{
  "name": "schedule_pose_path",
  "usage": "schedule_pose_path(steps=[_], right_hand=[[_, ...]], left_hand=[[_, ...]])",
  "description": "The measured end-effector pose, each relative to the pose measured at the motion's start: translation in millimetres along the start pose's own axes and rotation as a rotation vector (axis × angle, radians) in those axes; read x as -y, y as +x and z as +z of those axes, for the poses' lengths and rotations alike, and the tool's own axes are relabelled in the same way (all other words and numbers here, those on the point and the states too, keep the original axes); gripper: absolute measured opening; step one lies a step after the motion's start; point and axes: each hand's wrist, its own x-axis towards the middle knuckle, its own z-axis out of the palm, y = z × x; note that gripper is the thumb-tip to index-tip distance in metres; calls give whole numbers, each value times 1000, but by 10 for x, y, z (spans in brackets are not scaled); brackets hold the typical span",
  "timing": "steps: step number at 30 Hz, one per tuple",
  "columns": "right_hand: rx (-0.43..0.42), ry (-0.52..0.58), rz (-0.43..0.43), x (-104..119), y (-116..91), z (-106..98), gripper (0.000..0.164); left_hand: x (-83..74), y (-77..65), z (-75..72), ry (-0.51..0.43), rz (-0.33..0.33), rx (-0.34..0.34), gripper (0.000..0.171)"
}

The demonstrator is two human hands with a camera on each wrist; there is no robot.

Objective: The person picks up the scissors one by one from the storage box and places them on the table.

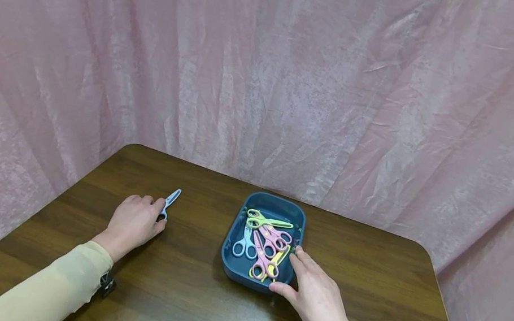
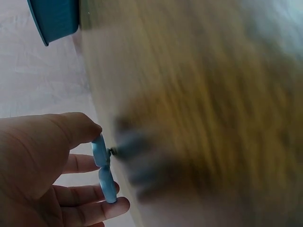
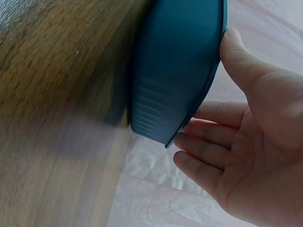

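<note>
My left hand (image 1: 135,219) pinches a pair of light blue scissors (image 1: 171,198) at the left of the table. In the left wrist view the thumb and fingers grip the scissors' blue handles (image 2: 100,153), held just off the wood. My right hand (image 1: 316,294) is at the right side of a dark blue plastic basket (image 1: 243,280), thumb and fingertips touching its rim. The right wrist view shows the basket's outer wall (image 3: 175,71) beside the fairly straight fingers. Inside lie green scissors (image 1: 272,222), blue scissors (image 1: 245,242), two pink pairs (image 1: 262,256) and something yellow (image 1: 276,261), partly covered.
The brown wooden table (image 1: 171,294) has rounded far corners. Pink curtains (image 1: 302,77) hang behind it and along both sides. A dark strap piece (image 1: 107,284) sits at the left wrist.
</note>
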Motion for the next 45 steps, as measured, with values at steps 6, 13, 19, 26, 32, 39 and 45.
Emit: schedule_pose_path(steps=[6, 13, 19, 26, 32, 39, 45], right_hand=[[3, -4, 3, 3, 5, -21, 78], [12, -4, 5, 3, 12, -21, 78], [-2, -10, -1, -2, 17, -21, 78], [-14, -12, -9, -11, 18, -7, 79], [-8, -8, -8, -11, 14, 9, 78], [-11, -16, -13, -12, 10, -2, 79], [-7, -13, -15, -6, 4, -6, 79]], left_hand=[[65, -6, 20, 3, -23, 20, 34], [109, -21, 43, 6, -30, 39, 34], [120, -15, 59, 14, -31, 49, 37], [104, -9, 27, -15, -46, 110, 35], [43, -18, -58, -11, -79, 187, 35], [-107, -83, -192, -35, -82, 256, 45], [-180, -145, -204, -47, -110, 346, 57]])
